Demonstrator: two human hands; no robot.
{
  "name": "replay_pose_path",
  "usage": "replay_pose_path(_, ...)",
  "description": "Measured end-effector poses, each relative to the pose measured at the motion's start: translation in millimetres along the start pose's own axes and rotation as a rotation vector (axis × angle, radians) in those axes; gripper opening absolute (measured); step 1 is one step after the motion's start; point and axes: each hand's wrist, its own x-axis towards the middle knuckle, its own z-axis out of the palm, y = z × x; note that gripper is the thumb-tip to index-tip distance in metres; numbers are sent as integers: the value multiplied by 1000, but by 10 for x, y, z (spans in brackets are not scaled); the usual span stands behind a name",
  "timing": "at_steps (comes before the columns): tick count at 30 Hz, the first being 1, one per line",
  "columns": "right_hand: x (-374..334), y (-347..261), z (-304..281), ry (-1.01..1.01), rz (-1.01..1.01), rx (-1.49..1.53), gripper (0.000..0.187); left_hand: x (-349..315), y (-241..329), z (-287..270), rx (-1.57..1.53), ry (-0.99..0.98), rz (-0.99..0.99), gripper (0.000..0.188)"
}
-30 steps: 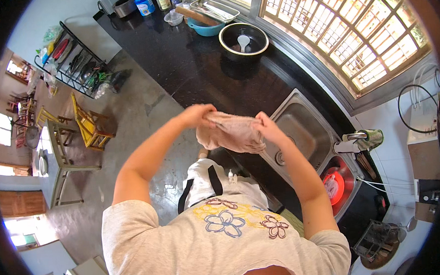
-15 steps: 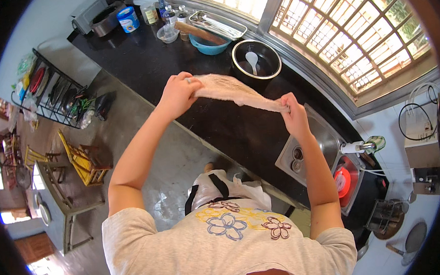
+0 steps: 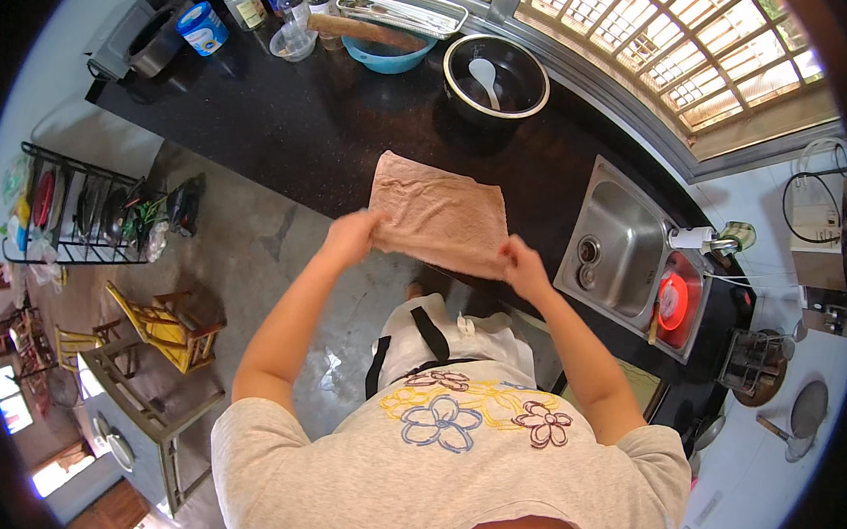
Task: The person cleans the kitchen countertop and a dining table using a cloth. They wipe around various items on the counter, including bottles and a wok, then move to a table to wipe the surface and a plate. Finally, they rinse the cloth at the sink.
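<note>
A pinkish-tan cloth (image 3: 440,207) is spread out between my hands, its far part over the dark countertop (image 3: 295,128) and its near edge at the counter's front. My left hand (image 3: 351,237) grips the cloth's near left corner. At the near right corner, my right hand (image 3: 524,265) pinches the fabric between closed fingers. Beyond the cloth stands a round black pot (image 3: 529,75) with a pale rim, and a white rice paddle (image 3: 484,80) lies in it.
A steel sink (image 3: 620,223) is set in the counter at right, with a red basin (image 3: 672,301) in its smaller bowl. At the back sit a blue basin (image 3: 391,60), a wire tray (image 3: 403,10) and a blue-white can (image 3: 202,30). Yellow chairs (image 3: 166,328) stand on the floor at left.
My hands have come down and nearer my body. The cloth, stretched in a narrow raised band before, now shows its broad face low at the counter, still held at both corners.
</note>
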Motion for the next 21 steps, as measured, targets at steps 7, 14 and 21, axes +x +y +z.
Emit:
replay_pose_path(7, 822, -12, 219, 337, -306, -502, 56, 712, 260, 522, 252, 410, -72, 80)
replay_pose_path(14, 559, 330, 925, 364, -67, -698, 72, 723, 231, 1314, 340, 321, -102, 86)
replay_pose_path(21, -281, 573, 856, 353, 158, -668, 76, 593, 550, 1446, 301, 104, 121, 89)
